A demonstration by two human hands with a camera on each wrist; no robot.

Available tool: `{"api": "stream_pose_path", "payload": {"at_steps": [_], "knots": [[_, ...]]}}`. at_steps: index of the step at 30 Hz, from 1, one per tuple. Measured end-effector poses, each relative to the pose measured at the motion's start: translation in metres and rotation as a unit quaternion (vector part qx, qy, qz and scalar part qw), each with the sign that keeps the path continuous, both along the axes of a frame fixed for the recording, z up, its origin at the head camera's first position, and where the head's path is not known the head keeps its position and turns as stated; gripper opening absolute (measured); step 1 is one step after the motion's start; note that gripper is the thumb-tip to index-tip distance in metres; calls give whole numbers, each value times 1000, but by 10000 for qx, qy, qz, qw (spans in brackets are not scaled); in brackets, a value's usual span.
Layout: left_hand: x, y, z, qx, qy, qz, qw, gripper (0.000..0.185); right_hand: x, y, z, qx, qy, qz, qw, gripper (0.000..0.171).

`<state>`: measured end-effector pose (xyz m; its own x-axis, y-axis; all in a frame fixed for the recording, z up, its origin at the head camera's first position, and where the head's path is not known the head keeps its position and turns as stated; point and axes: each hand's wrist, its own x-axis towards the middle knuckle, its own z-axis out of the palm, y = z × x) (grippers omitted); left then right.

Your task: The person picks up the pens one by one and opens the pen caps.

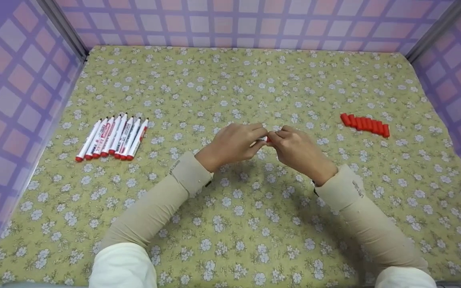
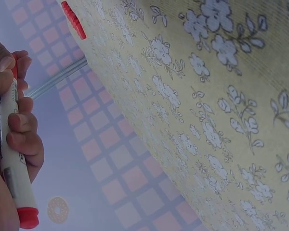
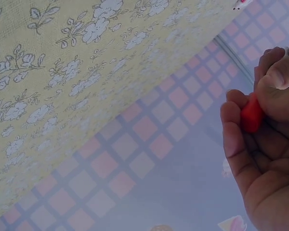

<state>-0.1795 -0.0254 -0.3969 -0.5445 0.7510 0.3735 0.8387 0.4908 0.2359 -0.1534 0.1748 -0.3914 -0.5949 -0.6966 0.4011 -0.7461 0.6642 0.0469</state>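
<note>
Both hands meet over the middle of the cloth. My left hand (image 1: pixel 236 144) grips a white marker (image 2: pixel 12 144) with a red end plug; in the left wrist view its fingers curl round the barrel. A red cap (image 3: pixel 252 114) is pinched between the thumb and fingers of my right hand (image 1: pixel 300 152), at the marker's other end. Fingers of both hands hide most of the place where cap and marker come together.
Several uncapped white markers (image 1: pixel 112 136) lie side by side at the left, dark tips pointing away. At the right is a row of several red caps (image 1: pixel 364 124). A flowered cloth (image 1: pixel 230 240) covers the table, with checked panels (image 1: pixel 230 24) around it.
</note>
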Motion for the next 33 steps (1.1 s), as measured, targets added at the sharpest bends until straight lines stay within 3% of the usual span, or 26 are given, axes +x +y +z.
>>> {"api": "stream_pose_path", "payload": {"at_steps": [6,9,18,33], "knots": [[-2,-1,-2,182,-809,98,9965,23,-1,0,0,177,522,45,9985,8],[-2,-1,-2,293,-1115,132,9932,24,-1,-1,2,231,552,57,9982,6],[-2,-1,-3,175,-1092,122,9938,26,1,1,0,56,320,54,9995,9],[-1,-7,4,188,-1032,53,9945,25,0,6,6,-77,-16,26,10000,5]]}}
